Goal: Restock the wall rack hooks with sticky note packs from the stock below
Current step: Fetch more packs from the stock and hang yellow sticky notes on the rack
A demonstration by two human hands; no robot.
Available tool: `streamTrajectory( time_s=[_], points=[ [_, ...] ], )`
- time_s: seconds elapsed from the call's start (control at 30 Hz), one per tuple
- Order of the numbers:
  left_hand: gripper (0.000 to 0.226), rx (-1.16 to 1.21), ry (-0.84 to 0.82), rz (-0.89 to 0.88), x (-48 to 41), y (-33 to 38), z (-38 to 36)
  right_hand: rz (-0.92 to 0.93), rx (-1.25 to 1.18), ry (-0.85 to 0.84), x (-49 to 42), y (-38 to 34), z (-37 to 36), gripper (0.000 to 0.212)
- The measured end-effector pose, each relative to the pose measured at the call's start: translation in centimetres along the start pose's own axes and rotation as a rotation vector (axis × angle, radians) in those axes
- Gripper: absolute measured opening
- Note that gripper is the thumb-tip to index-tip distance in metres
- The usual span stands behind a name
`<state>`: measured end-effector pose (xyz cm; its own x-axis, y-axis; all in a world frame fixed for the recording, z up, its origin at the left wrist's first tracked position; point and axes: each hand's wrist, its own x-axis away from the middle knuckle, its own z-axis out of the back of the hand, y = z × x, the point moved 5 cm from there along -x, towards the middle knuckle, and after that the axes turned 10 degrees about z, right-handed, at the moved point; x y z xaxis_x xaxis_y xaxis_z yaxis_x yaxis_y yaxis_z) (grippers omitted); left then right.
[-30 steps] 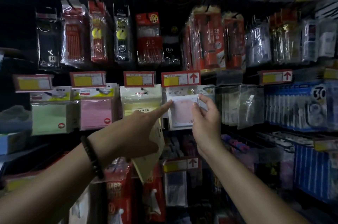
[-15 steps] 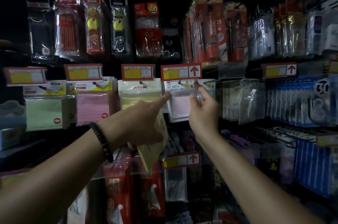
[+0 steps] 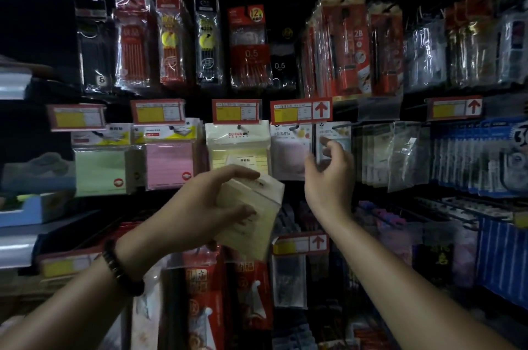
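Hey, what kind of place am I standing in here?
Most likely a stationery shop aisle. Red-and-yellow price tags sit above the hooks, pen packs marked 0.5 hang in the upper row, and sticky note packs hang in the row below them.

We've got the tilted yellow pack (image 3: 251, 215) up front: matt paper notes inside a clear plastic sleeve, smooth, with a soft sheen. Behind it are the hanging yellow pack (image 3: 238, 149), pink pack (image 3: 168, 164) and green pack (image 3: 100, 172), and it's the same story: matt paper pads under glossy film, printed card headers on top. Price tags (image 3: 300, 111) sit in shiny clear plastic holders. Up above, the pen packs (image 3: 251, 46) show wrinkled, glaring cellophane. And the bracelet (image 3: 120, 269): dark, polished beads.
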<state>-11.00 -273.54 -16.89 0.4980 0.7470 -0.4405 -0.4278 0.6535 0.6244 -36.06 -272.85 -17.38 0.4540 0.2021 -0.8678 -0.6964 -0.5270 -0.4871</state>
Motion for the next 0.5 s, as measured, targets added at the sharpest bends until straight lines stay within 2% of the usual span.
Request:
streamTrajectory(
  time_s=[0.07,0.13,0.2,0.3,0.37,0.43,0.5],
  points=[
    [0.04,0.136,0.044,-0.051,1.1,-0.2,0.0,0.091,-0.043,0.01,2.0,-1.4,0.7,0.012],
    [0.031,0.229,0.136,-0.084,1.9,-0.5,0.2,0.158,-0.166,-0.079,4.0,-3.2,1.0,0.005],
    [0.023,0.295,0.234,-0.083,2.0,-1.1,0.4,0.167,-0.238,-0.229,5.8,-4.7,0.8,0.016],
    [0.012,0.381,0.311,-0.099,1.9,-1.6,0.7,0.072,-0.33,-0.425,7.5,-5.5,-0.5,0.054],
    [0.019,0.397,0.289,-0.12,2.0,-1.3,0.7,0.031,-0.43,-0.442,8.0,-5.6,-1.4,0.068],
    [0.036,0.369,0.253,-0.132,2.2,-1.2,0.7,0.032,-0.453,-0.373,7.6,-5.5,-1.8,0.07],
    [0.055,0.265,0.293,-0.115,2.1,-1.7,1.1,0.046,-0.435,-0.305,6.8,-5.4,-2.2,0.069]
  ],
)
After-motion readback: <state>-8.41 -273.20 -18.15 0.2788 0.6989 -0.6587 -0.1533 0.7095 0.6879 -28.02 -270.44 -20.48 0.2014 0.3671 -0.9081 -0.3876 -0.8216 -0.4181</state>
